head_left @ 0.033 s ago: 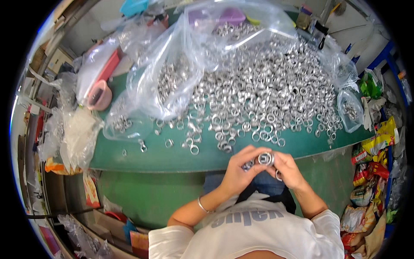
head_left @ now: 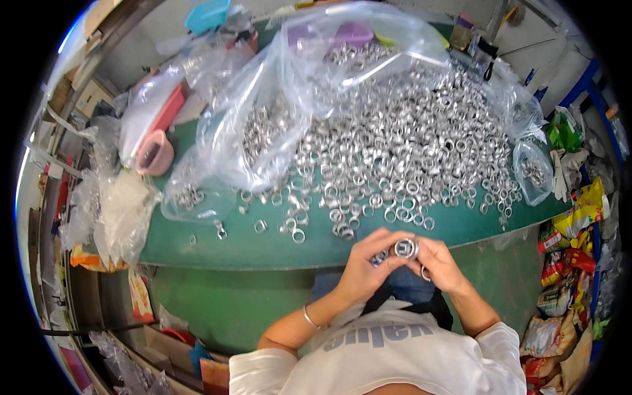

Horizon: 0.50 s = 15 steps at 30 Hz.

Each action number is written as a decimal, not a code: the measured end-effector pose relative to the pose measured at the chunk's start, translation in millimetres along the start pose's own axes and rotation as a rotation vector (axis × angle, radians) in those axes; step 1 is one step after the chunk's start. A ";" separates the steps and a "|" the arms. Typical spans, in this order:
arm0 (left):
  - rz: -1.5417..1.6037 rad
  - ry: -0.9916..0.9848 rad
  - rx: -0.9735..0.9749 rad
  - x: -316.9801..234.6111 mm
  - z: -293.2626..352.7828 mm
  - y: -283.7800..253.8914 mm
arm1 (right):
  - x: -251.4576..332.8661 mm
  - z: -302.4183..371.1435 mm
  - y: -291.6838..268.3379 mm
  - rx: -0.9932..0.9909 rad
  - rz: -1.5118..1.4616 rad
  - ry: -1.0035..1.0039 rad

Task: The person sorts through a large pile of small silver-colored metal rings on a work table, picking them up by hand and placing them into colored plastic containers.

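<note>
Both hands meet in front of the table's near edge. My left hand [head_left: 366,268] is closed around a shiny silver metal ring [head_left: 406,248], its round end facing up between thumb and fingers. More small silver pieces [head_left: 378,257] show in the same hand's grip. From the other side my right hand [head_left: 442,264] curls in, its fingers closed at the ring in the middle. Another silver ring [head_left: 425,272] hangs at its fingers. A wide heap of similar metal rings [head_left: 408,138] covers much of the green table [head_left: 316,253] beyond my hands.
Clear plastic sheeting [head_left: 263,99] lies over the heap's left part. A pink cup [head_left: 157,153] and crumpled bags [head_left: 122,207] stand at the left. A small bag of rings [head_left: 533,172] lies at the right edge. Colourful packages [head_left: 573,263] are piled beside the table on the right.
</note>
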State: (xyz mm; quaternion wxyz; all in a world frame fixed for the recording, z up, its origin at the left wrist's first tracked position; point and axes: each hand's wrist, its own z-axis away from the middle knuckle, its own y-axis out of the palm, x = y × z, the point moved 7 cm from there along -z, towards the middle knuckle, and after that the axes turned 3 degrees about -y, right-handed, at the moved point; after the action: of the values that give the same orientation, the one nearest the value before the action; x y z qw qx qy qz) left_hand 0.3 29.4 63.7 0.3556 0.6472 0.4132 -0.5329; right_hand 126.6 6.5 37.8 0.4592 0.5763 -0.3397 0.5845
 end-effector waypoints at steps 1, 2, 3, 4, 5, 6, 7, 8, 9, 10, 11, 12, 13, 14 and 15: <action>-0.029 -0.010 0.007 -0.6 -2.0 -0.3 | 3.8 0.9 1.0 0.019 -0.010 0.009; -0.056 -0.019 0.013 -0.5 -4.6 -0.4 | 3.1 0.4 -0.9 0.004 0.011 0.010; 0.005 -0.063 0.006 4.1 -5.4 -0.5 | 1.2 -0.6 -1.5 0.011 -0.014 0.040; 0.171 -0.243 0.003 20.1 -1.4 2.7 | 0.8 -0.6 -1.8 0.018 -0.037 0.069; 0.062 -0.134 -0.021 13.1 -5.0 1.1 | -1.9 -2.3 -4.6 -0.010 -0.088 0.121; -0.041 -0.032 -0.045 7.4 -6.9 0.4 | -0.4 -3.5 -6.9 0.012 0.018 0.069; -0.202 0.086 -0.065 -8.8 -1.4 4.5 | 3.3 -4.0 -10.6 0.031 0.126 0.011; -0.201 0.116 -0.061 -12.7 -3.8 6.1 | 8.8 -7.1 -15.0 0.050 0.234 -0.046; -0.232 0.122 -0.032 -15.0 -4.1 8.9 | 14.6 -6.2 -17.1 0.075 0.295 -0.118; -0.263 0.127 -0.006 -17.1 -5.4 10.7 | 13.5 -6.1 -19.8 0.071 0.240 -0.087; -0.210 0.074 0.017 -9.6 -9.4 9.2 | 11.9 -6.3 -21.1 0.070 0.185 -0.056; -0.153 0.020 0.043 1.9 -13.6 8.4 | 9.3 -4.8 -22.6 0.066 0.130 -0.021; -0.097 -0.034 0.068 9.5 -16.6 9.1 | 5.3 -4.4 -26.2 0.027 0.072 0.024; -0.021 -0.101 0.051 14.2 -18.0 9.9 | 0.8 -4.2 -29.3 -0.010 0.013 0.070; 0.052 -0.168 0.031 16.9 -19.6 11.1 | -3.0 -5.6 -31.6 -0.042 -0.048 0.113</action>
State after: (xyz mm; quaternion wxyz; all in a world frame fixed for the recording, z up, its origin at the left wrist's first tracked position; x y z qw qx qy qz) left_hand 19.7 45.3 50.8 0.3924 0.6161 0.3569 -0.5822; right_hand 153.7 22.2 30.1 0.5036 0.5406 -0.3116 0.5976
